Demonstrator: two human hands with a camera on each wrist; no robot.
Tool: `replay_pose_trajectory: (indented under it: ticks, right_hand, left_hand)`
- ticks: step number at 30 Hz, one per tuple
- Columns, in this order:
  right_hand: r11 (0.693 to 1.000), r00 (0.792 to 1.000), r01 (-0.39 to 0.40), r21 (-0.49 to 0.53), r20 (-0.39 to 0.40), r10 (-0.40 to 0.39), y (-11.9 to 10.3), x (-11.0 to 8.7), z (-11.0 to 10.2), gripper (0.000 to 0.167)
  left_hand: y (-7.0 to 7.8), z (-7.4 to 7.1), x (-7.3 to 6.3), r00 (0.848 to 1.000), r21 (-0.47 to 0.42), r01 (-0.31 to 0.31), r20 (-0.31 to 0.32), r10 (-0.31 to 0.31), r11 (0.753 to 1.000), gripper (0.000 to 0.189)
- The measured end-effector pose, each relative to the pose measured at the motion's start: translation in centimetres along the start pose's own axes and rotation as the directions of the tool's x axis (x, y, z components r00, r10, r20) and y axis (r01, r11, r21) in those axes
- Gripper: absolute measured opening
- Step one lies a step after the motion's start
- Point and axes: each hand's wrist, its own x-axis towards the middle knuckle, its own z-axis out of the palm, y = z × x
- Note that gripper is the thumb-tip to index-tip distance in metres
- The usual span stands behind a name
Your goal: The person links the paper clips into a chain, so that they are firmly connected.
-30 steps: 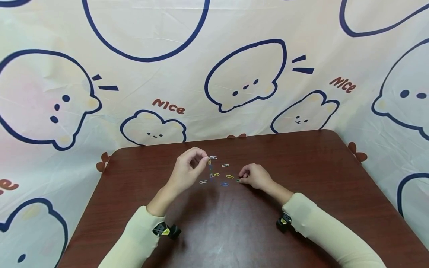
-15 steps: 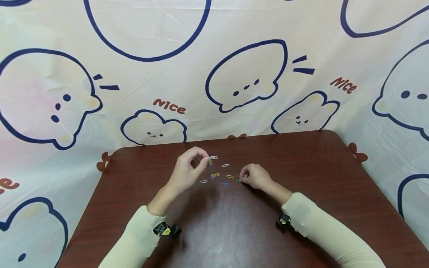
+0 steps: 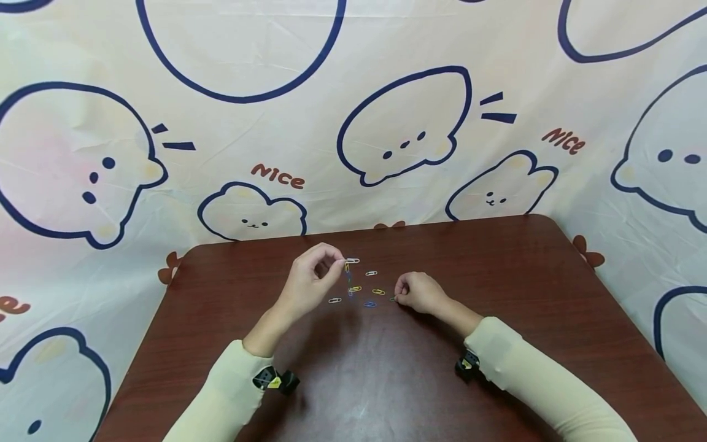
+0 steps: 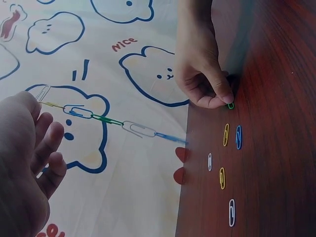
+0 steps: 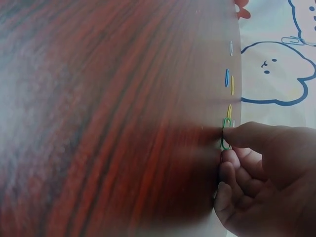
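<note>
My left hand point(image 3: 302, 276) is raised above the table and pinches a white paper clip point(image 4: 43, 93) between thumb and forefinger. From that clip hangs a chain of linked paper clips; yellow, blue point(image 4: 77, 111), green point(image 4: 107, 119), white point(image 4: 138, 129) and blue point(image 4: 170, 138) links show in the left wrist view. Low at the tabletop, my right hand point(image 3: 422, 293) pinches a green paper clip point(image 5: 226, 133) between thumb and fingers. Part of this clip is covered by the fingertips in the head view. The two hands are apart, with loose clips between them.
On the brown table point(image 3: 364, 374) lie loose clips: two yellow point(image 4: 226, 135), a blue one point(image 4: 239, 137) and two white point(image 4: 232, 213). A cartoon-printed cloth point(image 3: 320, 123) rises behind the table's far edge. Each wrist wears a black camera point(image 3: 288, 382).
The right hand has shifted very slightly with the green clip between its fingers. The left hand stays almost still, and the chain's lower end has swayed a little to the right.
</note>
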Motion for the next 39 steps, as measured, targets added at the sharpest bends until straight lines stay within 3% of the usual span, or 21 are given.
replay_pose_trajectory:
  ticks: [6,14,17,25,39]
  right_hand:
    - [0.999,0.999,0.026,0.034,0.025,-0.027,0.6,0.1,0.0,0.016]
    - [0.959,0.999,0.026,0.283,0.035,-0.037,0.9,0.0,-0.8,0.007]
    - [0.945,0.999,0.025,0.325,0.027,-0.036,0.8,-0.1,-1.2,0.006]
    - [0.934,1.000,0.010,0.357,0.021,-0.019,0.2,-1.0,-2.9,0.003]
    - [0.926,0.998,0.035,0.376,-0.059,-0.013,-2.4,-2.4,-7.3,0.005]
  left_hand:
    - [0.0,0.0,0.0,1.000,0.008,-0.003,0.002,0.003,1.000,0.006]
    - [-0.2,0.0,-0.1,1.000,0.012,0.007,-0.007,-0.007,1.000,0.007]
    - [-0.3,0.1,-0.2,1.000,0.013,0.007,-0.011,-0.007,1.000,0.007]
    - [-0.5,0.0,-0.1,1.000,0.003,0.011,-0.009,-0.011,1.000,0.009]
    - [-0.2,-0.1,0.1,1.000,0.011,-0.012,-0.017,0.012,1.000,0.008]
